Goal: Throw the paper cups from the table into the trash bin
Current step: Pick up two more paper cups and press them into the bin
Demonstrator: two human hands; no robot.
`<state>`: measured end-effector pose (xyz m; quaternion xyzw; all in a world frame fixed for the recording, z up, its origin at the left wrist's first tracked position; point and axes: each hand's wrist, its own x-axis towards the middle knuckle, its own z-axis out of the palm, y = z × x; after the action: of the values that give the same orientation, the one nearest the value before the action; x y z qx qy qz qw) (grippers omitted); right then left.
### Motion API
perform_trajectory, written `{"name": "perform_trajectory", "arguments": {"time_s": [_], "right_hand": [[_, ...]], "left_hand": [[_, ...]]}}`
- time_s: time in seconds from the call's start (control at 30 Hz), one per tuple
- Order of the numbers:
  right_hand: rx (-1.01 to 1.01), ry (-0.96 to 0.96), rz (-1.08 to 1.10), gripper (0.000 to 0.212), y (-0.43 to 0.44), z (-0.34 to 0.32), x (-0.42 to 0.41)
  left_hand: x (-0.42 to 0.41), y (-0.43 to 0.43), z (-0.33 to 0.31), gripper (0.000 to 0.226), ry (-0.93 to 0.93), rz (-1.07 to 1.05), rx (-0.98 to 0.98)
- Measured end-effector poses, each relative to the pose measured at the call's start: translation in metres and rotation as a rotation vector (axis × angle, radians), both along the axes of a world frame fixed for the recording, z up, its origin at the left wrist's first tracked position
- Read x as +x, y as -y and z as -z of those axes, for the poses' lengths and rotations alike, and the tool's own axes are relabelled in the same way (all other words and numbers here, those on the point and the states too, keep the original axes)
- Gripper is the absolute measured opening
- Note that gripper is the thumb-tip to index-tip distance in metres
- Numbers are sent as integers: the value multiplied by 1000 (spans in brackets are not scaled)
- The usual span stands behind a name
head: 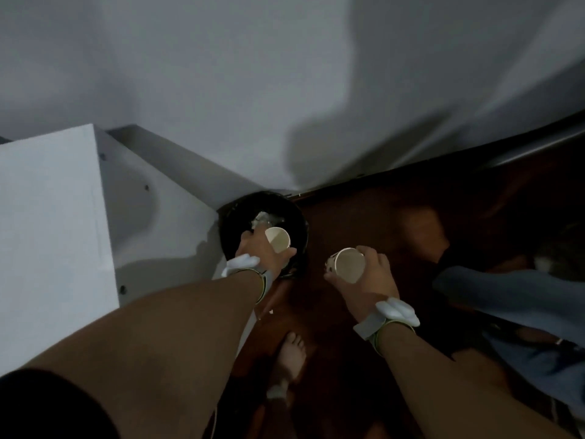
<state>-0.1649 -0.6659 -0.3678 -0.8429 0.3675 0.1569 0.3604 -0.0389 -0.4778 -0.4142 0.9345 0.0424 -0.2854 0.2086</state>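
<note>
Over the one trash bin, each hand, left hand and right hand, grips one of two paper cups.

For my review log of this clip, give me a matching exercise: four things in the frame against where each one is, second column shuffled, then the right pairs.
Column one:
1. cup in the left hand
2. cup in the right hand
3. trash bin
4. white cabinet

Column two:
A. on the floor in the corner, by the wall
B. held over the dark floor, right of the bin
C. at the left of the view, beside the bin
D. held over the bin's opening

Pairs: 1-D, 2-B, 3-A, 4-C. The left hand and the right hand each grip one cup.
</note>
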Motion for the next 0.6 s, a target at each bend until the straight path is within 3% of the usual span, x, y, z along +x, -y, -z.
{"name": "perform_trajectory", "arguments": {"time_s": [0.17, 0.6], "right_hand": [[8, -54, -25, 83, 2, 67, 3], [-25, 8, 6, 79, -1, 158, 1]], "left_hand": [[1, 4, 76, 94, -130, -27, 114], [0, 3, 178, 91, -111, 2, 215]]}}
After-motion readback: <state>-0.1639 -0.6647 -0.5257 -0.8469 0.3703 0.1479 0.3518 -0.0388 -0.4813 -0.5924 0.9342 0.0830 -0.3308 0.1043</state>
